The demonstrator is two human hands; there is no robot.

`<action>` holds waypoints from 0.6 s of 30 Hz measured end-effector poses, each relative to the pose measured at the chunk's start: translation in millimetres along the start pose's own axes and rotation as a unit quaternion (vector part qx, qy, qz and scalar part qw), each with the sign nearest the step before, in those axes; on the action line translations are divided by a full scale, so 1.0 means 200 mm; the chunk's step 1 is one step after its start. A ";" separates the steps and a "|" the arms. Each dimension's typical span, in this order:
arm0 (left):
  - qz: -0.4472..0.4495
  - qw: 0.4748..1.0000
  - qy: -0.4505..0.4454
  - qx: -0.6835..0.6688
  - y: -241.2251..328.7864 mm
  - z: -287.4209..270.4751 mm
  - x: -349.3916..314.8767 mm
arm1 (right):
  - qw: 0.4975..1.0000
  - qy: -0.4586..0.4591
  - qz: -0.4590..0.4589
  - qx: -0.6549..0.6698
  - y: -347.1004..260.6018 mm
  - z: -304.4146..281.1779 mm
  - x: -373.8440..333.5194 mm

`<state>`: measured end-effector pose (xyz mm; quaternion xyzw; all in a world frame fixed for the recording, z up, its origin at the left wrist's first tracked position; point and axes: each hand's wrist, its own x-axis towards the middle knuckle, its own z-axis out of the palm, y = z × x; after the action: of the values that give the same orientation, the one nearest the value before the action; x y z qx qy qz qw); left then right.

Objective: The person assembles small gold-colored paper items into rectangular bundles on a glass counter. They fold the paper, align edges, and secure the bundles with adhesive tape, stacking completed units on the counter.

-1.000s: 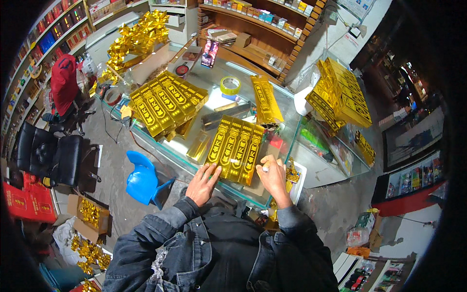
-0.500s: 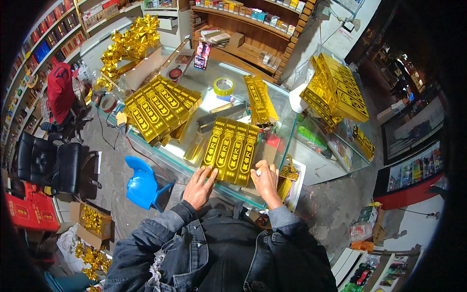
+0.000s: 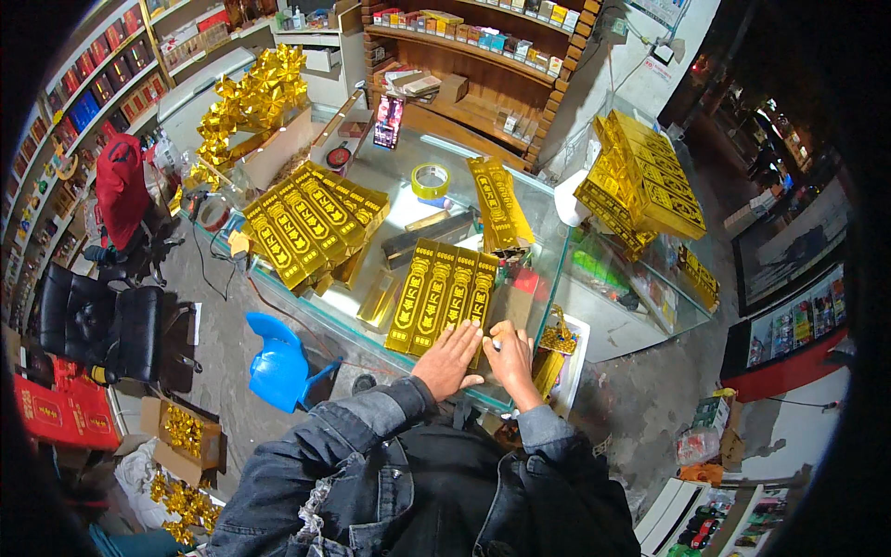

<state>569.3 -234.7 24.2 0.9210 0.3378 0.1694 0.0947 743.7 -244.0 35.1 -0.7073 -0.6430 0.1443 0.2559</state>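
Note:
A flat gold cardboard piece with black printed strips lies at the near edge of the glass counter. Across its lower right part rests my left hand, fingers stretched out and fairly close together. My right hand is closed at the piece's lower right corner, beside the left fingertips. Between its thumb and fingers shows a bit of a small white object; the rest is hidden, so its kind is unclear. To the left sits a stack of similar gold pieces. Another folded gold piece lies beyond.
On the counter are a roll of yellowish tape, a lit phone and a long dark box. More gold boxes are piled at the right. A blue plastic chair stands left of me, and gold bows heap up at the back left.
My left hand has slid right, from the gold piece's lower left edge to its lower right part beside my right hand. The right hand stays near the same corner, still closed.

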 end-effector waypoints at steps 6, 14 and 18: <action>-0.126 0.962 0.169 -0.175 -0.14 -0.12 -0.06 | 1.000 -0.001 0.004 0.023 0.02 0.00 0.00; -0.454 0.379 0.151 -0.792 -0.15 -0.04 -0.51 | 0.997 -0.038 0.035 0.050 0.03 0.03 0.04; -0.461 0.331 0.132 -0.813 -0.05 0.06 -0.40 | 0.995 -0.070 0.039 0.050 0.03 0.02 0.07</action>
<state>510.6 -281.1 -9.9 0.0499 0.4112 0.4087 0.8132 748.1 -230.1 29.7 -0.7066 -0.6230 0.2356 0.2392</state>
